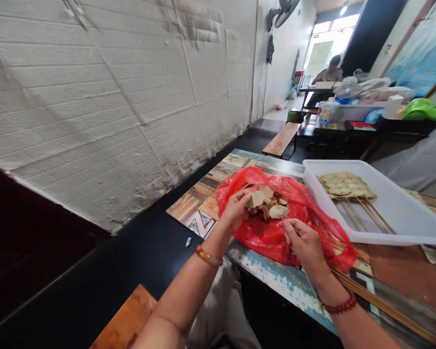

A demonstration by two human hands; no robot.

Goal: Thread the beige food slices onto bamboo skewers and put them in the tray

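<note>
My left hand (237,209) pinches a pale, flat, round slice of food (256,199) over an opened red plastic bag (236,182). Many similar brownish slices (266,211) lie inside the bag. Between the fingers of my right hand (301,237) is a thin wooden skewer (310,286), closed in a pinch. One oval slice (278,212) sits at the tip of that skewer. Loose bamboo skewers (381,303) lie on the table under and beside my right forearm. The exact kind of food cannot be made out.
A white plastic tray (403,213) right of the bag holds skewered slices (347,185) in a stack. Beyond are a wooden bench (281,139), a cluttered table with green bowls (423,110) and a seated person (330,73). A white brick-patterned wall (131,97) runs along the left.
</note>
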